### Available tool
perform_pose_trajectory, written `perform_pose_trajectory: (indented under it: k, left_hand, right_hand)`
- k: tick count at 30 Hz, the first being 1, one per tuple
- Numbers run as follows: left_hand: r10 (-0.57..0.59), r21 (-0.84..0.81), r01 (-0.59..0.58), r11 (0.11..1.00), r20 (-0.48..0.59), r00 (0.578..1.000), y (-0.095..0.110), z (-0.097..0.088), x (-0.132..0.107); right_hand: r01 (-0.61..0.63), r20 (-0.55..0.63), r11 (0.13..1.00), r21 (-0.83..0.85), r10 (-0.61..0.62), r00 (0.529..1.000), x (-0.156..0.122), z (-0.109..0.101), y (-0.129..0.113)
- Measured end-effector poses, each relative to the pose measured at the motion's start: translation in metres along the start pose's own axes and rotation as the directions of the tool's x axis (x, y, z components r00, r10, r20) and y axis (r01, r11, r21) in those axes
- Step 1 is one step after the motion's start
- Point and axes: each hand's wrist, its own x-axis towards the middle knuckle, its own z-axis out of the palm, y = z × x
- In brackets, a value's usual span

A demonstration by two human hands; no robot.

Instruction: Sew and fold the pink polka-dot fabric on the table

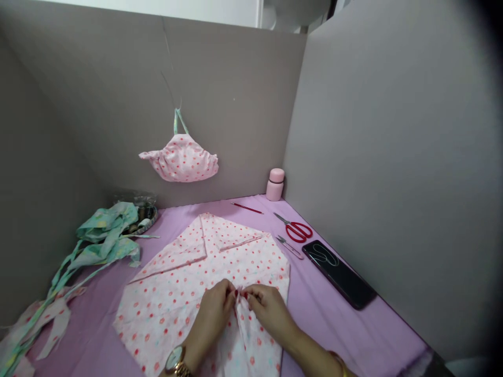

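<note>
Head view: grey panels [236,141] at back and both sides, lilac cloth [326,330] over the work surface. Pink spotted fabric [239,262] spread on it, front and centre, two upper flaps folded over. Left hand [215,306] and right hand [269,309] meet on its near part; on each, thumb and fingertips closed in a pinch on a small gathered fold, the two pinches nearly touching. Watch [175,359] on left wrist. Matching pouch-shaped piece [184,162] hangs on the back panel by a green loop. Left: green fabric strips [106,238] heaped beside a small basket [148,224]. Right: red pencil [247,208], pink bottle [275,187] in the corner, red-handled scissors [298,231], pink snips [291,247], dark phone [341,277] lying flat.
</note>
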Motion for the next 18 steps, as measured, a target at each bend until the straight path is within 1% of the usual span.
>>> perform_pose_trajectory:
  k: [4, 9, 14, 18]
  left_hand:
    - [-0.001, -0.031, 0.002, 1.0, 0.008, 1.0, -0.006, -0.003, 0.002]
    - [-0.037, -0.01, 0.037, 0.999, -0.027, 0.999, -0.01, -0.006, 0.008]
    - [-0.018, 0.077, 0.022, 0.997, -0.05, 0.999, 0.002, -0.008, 0.006]
    - [0.056, 0.165, -0.041, 0.986, -0.091, 0.994, 0.012, -0.002, -0.004]
  right_hand:
    - [-0.006, -0.022, 1.0, 0.004, 0.006, 1.0, 0.0, 0.001, 0.001]
    - [-0.003, -0.025, 1.0, -0.006, 0.003, 1.0, -0.001, 0.002, 0.004]
    - [0.01, -0.017, 1.0, -0.011, -0.01, 1.0, 0.0, 0.002, 0.004]
    - [0.031, -0.017, 1.0, -0.002, -0.031, 0.999, 0.001, 0.001, 0.003]
